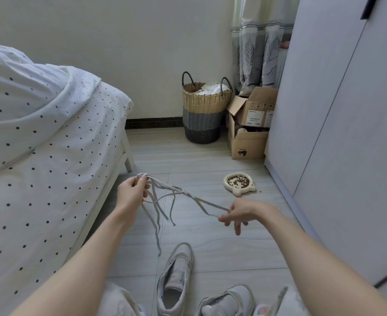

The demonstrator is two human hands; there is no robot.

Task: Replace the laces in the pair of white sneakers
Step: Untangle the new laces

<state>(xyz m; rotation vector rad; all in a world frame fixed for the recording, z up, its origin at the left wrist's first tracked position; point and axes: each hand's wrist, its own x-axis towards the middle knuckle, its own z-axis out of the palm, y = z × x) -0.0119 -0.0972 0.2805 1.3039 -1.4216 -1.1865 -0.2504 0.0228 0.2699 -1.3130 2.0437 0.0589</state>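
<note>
Bare forearms, no sleeves, rings or watch; left hand and right hand ungloved; pale patterned trousers on knees.

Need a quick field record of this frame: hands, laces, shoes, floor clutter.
left hand: raised, grips a bunch of laces at their top
right hand: pinches one lace end, pulled out to the side
laces: pale, held in the air, loose ends hanging above the floor
sneakers: two on the floor below the hands, no laces visible in them
pet food dish: on the floor beyond the right hand
basket: by the wall, beside cardboard boxes
bed: on the left
</note>
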